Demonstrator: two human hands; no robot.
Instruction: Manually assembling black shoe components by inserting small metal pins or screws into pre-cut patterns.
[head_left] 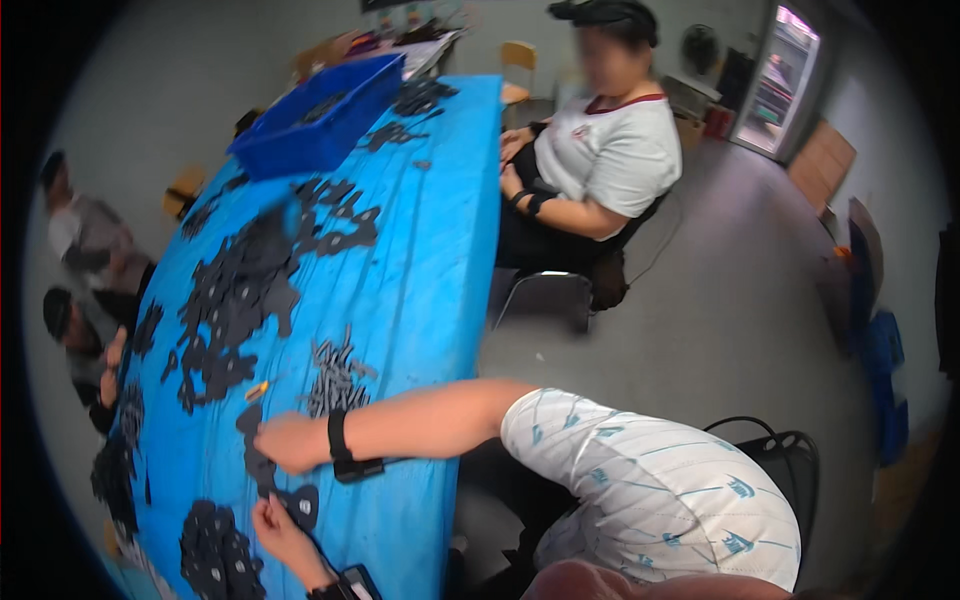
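My right hand (290,443), smeared by motion, reaches in from the right over a dark grey flat cut-out piece (259,467) on the blue-covered table. Its fingers are too blurred to read. Just below it, my left hand (278,530) has thumb and fingers pinched at the lower end of the dark pieces. Beside those fingertips is a rounded dark piece (302,505) with a small pale mark. A pile of thin grey strips (338,378) lies beyond my right wrist. A small yellow-handled tool (257,391) rests just past the right hand.
A heap of dark cut-outs (235,290) spreads over the blue table (420,300); another pile (215,550) sits at the near left. A blue bin (320,125) stands at the far end. One person (610,140) sits at the right edge, others along the left side.
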